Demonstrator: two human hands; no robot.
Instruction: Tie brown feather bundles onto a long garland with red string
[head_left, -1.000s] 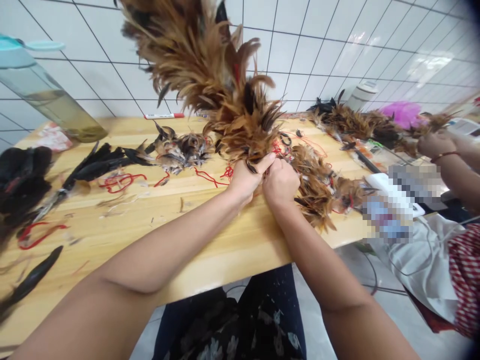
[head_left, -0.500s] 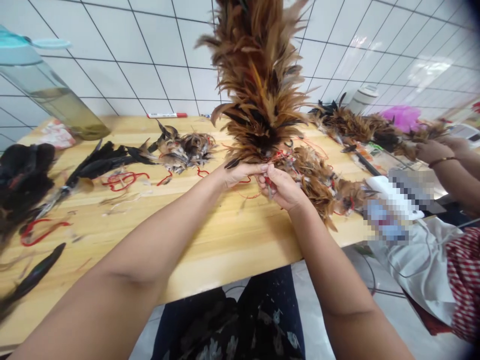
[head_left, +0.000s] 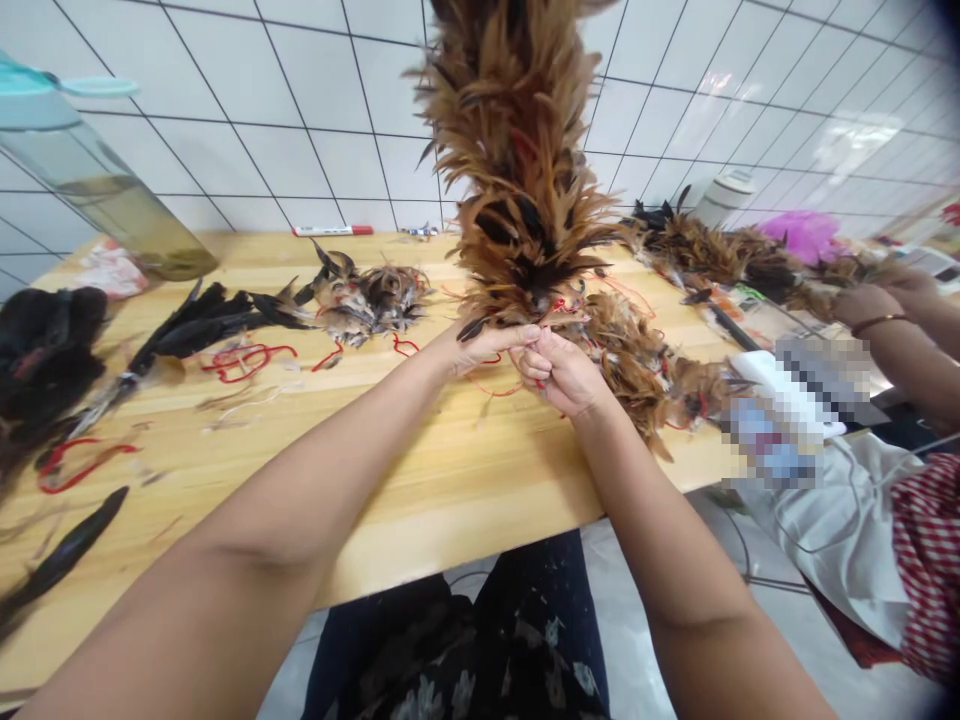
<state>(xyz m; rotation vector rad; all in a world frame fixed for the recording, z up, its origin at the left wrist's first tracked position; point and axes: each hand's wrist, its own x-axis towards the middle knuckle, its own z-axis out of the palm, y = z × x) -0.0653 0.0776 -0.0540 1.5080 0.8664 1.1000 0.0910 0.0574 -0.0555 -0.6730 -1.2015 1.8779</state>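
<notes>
- Duster (head_left: 525, 170) of brown and black feathers stands upright over the middle of the table (head_left: 420, 480), and its top runs out past the upper edge of the view
- We hold it by its lower end, where the lowest feathers fan out just above our knuckles
- Our left hand (head_left: 480, 350) is closed on the base, with the thumb laid across under the feathers
- Our right hand (head_left: 566, 375) touches the left, its fingers curled in and pinched on red thread (head_left: 541, 384) that comes off the base
- We cannot tell how the thread is fixed to the duster, as feathers hide that spot
- A strand (head_left: 637, 365) of brown feathers lies on the table just right of our right hand and reaches toward the near edge
- To the left of our hands lies a small bundle (head_left: 367, 295) of mixed feathers, then long black feathers (head_left: 202, 325) with a loop of red cord (head_left: 244, 358) beside them
- A dark pile (head_left: 45, 350) sits at the far left edge
- A bottle (head_left: 97, 190) with a teal lid and a marker (head_left: 332, 231) lie at the back, near the tiled wall
- At the right another person's hand (head_left: 870, 305), with a band at the wrist, rests by more brown feathers (head_left: 720, 250)
- A pink tuft (head_left: 806, 232) and a white jar (head_left: 724, 195) stand behind those
</notes>
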